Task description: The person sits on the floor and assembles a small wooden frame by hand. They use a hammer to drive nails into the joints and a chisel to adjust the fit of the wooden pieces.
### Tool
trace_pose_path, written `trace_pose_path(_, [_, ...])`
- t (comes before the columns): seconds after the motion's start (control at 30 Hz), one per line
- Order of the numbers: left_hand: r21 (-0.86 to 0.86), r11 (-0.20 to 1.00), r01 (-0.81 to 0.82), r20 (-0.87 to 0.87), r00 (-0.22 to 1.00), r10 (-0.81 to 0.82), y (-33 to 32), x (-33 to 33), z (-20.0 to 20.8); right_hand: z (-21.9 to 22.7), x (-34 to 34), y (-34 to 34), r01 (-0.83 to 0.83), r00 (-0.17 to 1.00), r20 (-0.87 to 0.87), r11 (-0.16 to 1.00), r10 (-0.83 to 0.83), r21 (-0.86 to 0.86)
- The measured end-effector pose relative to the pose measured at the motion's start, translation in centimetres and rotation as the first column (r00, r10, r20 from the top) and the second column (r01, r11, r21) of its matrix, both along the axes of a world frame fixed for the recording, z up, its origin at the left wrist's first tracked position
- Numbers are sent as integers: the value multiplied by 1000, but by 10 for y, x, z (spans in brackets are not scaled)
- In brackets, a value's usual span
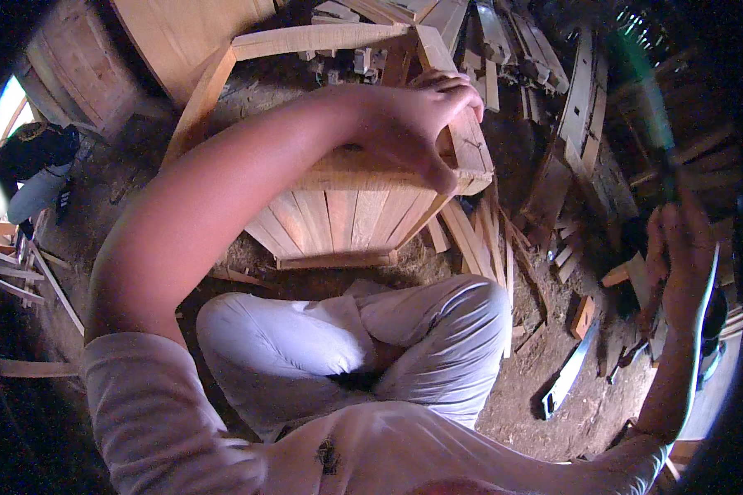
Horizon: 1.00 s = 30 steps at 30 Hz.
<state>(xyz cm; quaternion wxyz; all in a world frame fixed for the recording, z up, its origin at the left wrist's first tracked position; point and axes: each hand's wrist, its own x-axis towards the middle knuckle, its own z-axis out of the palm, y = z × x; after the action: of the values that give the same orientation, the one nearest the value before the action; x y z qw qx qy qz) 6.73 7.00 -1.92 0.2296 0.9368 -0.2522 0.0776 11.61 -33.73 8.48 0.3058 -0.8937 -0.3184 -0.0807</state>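
Observation:
In front of my crossed legs stands a pale wooden frame [322, 39] with a slatted panel [338, 219] on its near side. My left arm reaches across it. My left hand [425, 115] is closed over the frame's right corner, thumb on the near side and fingers over the top of a thick wooden piece [469, 144]. Out at the far right, my right hand [677, 239] is raised in shadow, away from the frame. Its fingers are dim and smeared, and whether it holds anything cannot be made out. A greenish streak shows above it.
A handsaw [568, 375] lies on the dirt floor at right, beside a small orange-brown wood block [583, 318]. Long wooden strips [470, 239] and offcuts lie right of the frame. Stacked boards [582, 124] fill the back right. At far left is another person [37, 186].

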Motion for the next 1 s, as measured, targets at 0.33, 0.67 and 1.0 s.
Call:
trace_pose_path(0.33, [-5, 999, -33, -46, 998, 33, -4, -8, 10, 8, -18, 13, -34, 998, -49, 983, 43, 181])
trace_pose_path(0.67, [-29, 1000, 3, -77, 997, -5, -7, -9, 14, 7, -17, 8, -1, 1000, 3, 999, 1, -51])
trace_pose_path(1.0, [29, 1000, -9, -44, 999, 10, 0, 0, 6, 8, -21, 22, -6, 1000, -2, 993, 6, 121])
